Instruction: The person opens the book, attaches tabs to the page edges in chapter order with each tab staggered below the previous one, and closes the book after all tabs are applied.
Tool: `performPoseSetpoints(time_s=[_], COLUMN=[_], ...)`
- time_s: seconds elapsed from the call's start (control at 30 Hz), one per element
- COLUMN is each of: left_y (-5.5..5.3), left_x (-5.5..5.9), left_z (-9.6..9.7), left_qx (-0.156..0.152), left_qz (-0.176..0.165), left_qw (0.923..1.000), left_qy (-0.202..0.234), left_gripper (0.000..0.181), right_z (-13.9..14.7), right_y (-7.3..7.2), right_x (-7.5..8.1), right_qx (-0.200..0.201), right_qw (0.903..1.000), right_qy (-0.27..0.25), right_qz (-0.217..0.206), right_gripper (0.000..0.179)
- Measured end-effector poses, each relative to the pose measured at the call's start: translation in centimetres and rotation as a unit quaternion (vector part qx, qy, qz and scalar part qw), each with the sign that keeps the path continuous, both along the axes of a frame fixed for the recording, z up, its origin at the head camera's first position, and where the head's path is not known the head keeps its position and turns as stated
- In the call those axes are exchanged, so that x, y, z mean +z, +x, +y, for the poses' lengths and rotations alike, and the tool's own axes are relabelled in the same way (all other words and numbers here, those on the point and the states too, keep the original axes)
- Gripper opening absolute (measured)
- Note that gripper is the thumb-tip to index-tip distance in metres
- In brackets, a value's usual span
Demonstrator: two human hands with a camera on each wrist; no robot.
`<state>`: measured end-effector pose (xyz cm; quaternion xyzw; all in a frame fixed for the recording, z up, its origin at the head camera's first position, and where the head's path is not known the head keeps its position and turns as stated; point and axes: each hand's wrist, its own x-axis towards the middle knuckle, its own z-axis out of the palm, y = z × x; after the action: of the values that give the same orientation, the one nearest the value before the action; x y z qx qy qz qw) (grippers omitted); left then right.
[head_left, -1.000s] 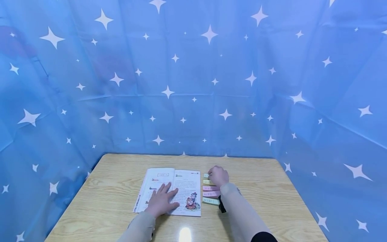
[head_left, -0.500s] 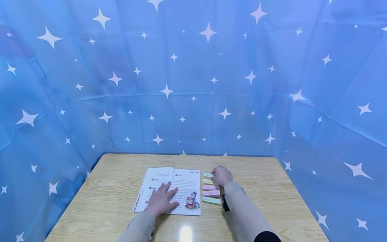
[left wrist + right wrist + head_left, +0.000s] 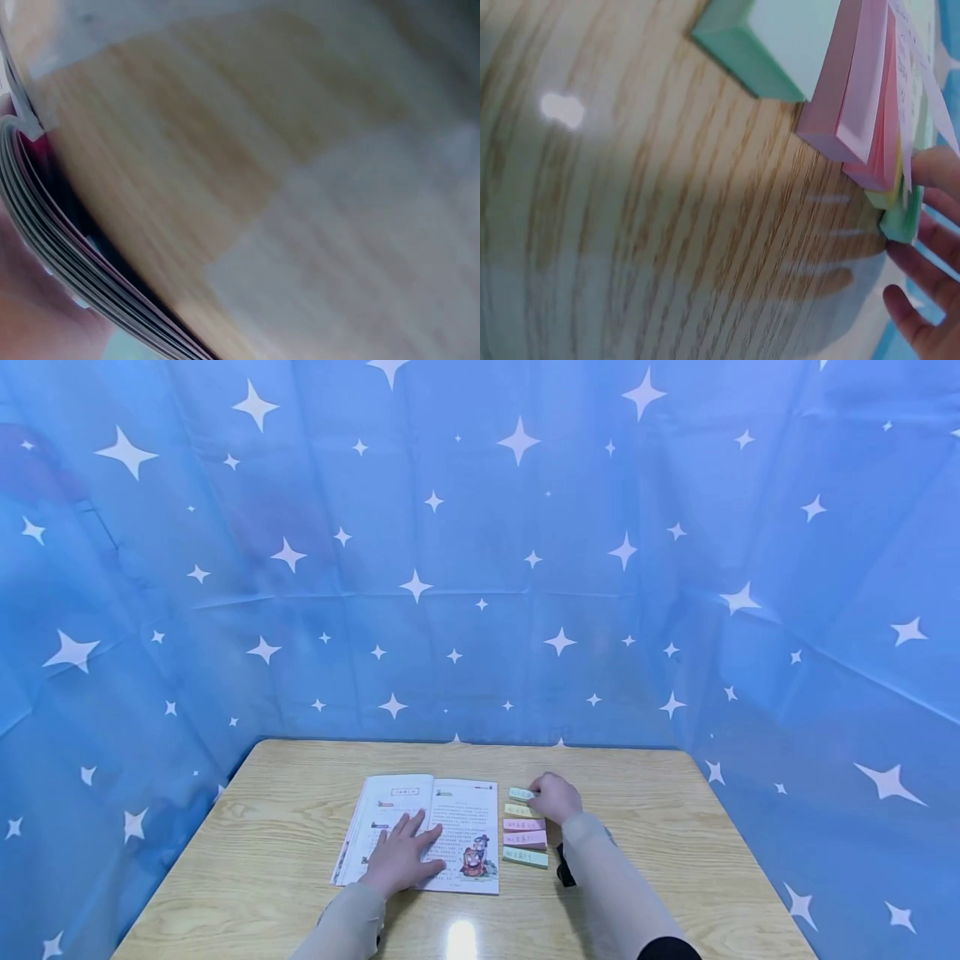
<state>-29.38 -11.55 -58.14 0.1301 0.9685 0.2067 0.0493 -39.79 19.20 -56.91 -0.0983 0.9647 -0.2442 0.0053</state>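
Observation:
An open book (image 3: 467, 814) lies on the wooden table in the head view, text and a cartoon printed on its right page. Spread across its lower middle, my left hand (image 3: 401, 857) rests with straight fingers. Beside the book runs a column of sticky note pads with handwriting. My right hand (image 3: 557, 798) pinches the right end of the farthest one, a light green sticky note pad (image 3: 521, 794); in the right wrist view its thumb and fingers (image 3: 922, 277) are at that pad's end. The left wrist view shows the book's page edges (image 3: 71, 255) curving beside part of a hand.
Nearer than the held pad lie a yellow pad (image 3: 519, 811), two pink pads (image 3: 525, 839) and another green pad (image 3: 525, 857). A blue star-patterned curtain (image 3: 480, 677) hangs behind the table (image 3: 637, 877). A light reflection shines near the front.
My right hand has shifted a little to the right, uncovering more of the pads. The farthest green pad sits slightly further right. My left hand has stayed on the book.

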Motion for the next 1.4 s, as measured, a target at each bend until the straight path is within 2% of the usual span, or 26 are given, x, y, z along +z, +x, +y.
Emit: performPoseSetpoints(time_s=[0.1, 0.23, 0.4, 0.63, 0.9, 1.1, 1.4], left_y=[0.1, 0.2, 0.4, 0.5, 0.5, 0.3, 0.2], left_x=[0.1, 0.3, 0.5, 0.3, 1.4, 2.3, 2.7], left_z=[0.2, 0.3, 0.3, 0.3, 0.7, 0.7, 0.8], left_qx=[-0.002, 0.000, 0.004, -0.001, 0.006, 0.011, 0.015], left_qz=[-0.002, 0.000, 0.000, 0.006, 0.011, 0.027, 0.033], left_qw=[1.0000, 1.0000, 1.0000, 0.9999, 0.9997, 0.9992, 0.9991], left_qy=[0.001, 0.001, -0.002, -0.012, -0.019, -0.028, -0.023], left_gripper=[0.064, 0.063, 0.063, 0.063, 0.062, 0.061, 0.057], right_z=[0.4, 0.5, 0.2, -0.3, -0.7, -0.9, -1.5], right_y=[0.0, 0.0, 0.4, 2.2, 4.2, 5.7, 8.1], right_x=[0.0, 0.5, 1.7, 3.9, 5.8, 6.7, 7.6], right_qx=[-0.004, -0.005, 0.009, 0.014, 0.024, 0.044, 0.062], right_qw=[1.0000, 0.9999, 0.9993, 0.9987, 0.9990, 0.9979, 0.9964], right_qy=[0.000, -0.014, -0.035, -0.049, -0.035, -0.024, -0.012], right_qz=[0.001, -0.003, -0.012, -0.009, 0.016, 0.040, 0.056], right_gripper=[0.004, 0.018, 0.023, 0.027, 0.025, 0.024, 0.022])
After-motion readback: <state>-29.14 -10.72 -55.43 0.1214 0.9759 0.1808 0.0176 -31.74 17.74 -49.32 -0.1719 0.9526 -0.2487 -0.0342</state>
